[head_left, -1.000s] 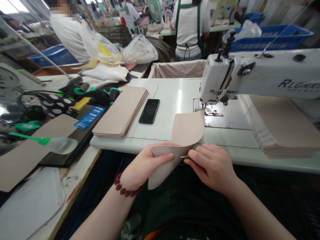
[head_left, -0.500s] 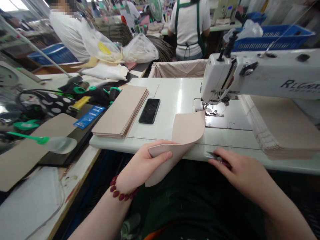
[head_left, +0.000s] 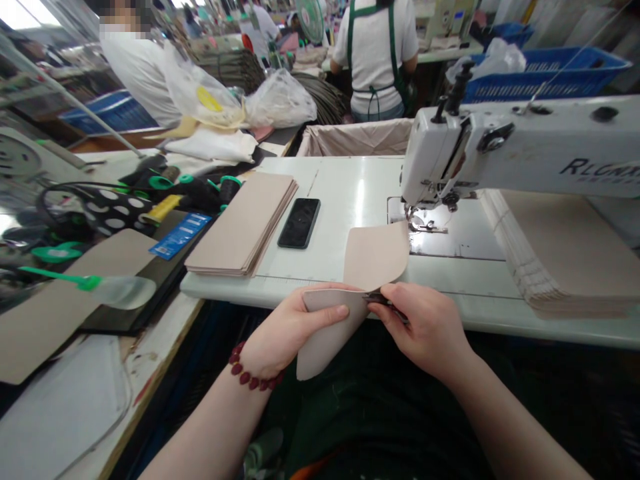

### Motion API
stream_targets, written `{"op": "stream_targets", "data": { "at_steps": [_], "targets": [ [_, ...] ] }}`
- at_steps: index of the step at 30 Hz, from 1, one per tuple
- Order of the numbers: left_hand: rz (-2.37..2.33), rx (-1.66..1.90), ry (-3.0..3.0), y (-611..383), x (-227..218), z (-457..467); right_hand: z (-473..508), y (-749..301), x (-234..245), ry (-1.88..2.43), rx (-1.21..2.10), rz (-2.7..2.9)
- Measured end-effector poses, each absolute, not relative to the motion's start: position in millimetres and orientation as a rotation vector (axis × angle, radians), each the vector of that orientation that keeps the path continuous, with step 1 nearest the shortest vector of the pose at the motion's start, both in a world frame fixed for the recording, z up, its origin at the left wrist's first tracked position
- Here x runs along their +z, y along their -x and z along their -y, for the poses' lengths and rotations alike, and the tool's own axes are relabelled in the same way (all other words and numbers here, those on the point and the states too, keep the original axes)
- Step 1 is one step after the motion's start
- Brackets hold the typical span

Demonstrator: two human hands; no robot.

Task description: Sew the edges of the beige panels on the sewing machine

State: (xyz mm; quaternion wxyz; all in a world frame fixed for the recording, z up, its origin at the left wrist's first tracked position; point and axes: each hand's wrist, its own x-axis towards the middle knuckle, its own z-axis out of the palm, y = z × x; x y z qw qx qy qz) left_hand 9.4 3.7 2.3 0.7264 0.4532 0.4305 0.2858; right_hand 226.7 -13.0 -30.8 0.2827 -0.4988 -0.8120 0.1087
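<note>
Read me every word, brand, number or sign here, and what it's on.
"RLCNX", as it looks, on the sewing machine; the rest runs off-picture.
Smaller line below it: too blurred.
Blue packet: markings too blurred.
Yellow patch on the plastic bag: too blurred.
Ruled scale on the table: too small.

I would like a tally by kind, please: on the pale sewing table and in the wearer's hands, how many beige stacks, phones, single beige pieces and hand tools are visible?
Beige stacks: 2
Phone: 1
Single beige piece, in the left hand: 1
Hand tool, in the right hand: 1
Total: 5
</note>
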Motion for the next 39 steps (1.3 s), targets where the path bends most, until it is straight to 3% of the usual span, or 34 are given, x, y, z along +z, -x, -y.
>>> {"op": "stream_targets", "data": {
  "at_steps": [16,20,23,27,31,35,39],
  "targets": [
    [-0.977,0.616,-0.972,-7.7,0.7,-5.0,11.4,-221.9,-34.3,1.335,0.312,2.125],
    [-0.995,0.623,-0.982,-8.0,-4.3,-4.1,14.7,-228.2,-30.8,1.318,0.434,1.984],
    [-1.036,0.615,-1.045,-5.8,-4.1,-5.7,21.1,-238.5,-21.0,1.337,0.705,2.015],
    [-1.236,0.681,-1.422,2.6,22.7,-9.5,32.8,-255.0,-18.2,1.359,1.151,2.376],
    [-1.641,0.874,-2.112,-0.3,40.6,-8.8,42.8,-266.7,-39.1,1.605,1.063,2.354],
    [-1.597,0.575,-2.577,-26.7,-7.0,-6.0,51.0,-270.7,-55.7,1.579,1.039,2.316],
    [-1.484,0.255,-2.569,-44.8,-60.2,-0.8,61.4,-277.2,-62.5,1.589,1.089,2.324]
  ]
}}
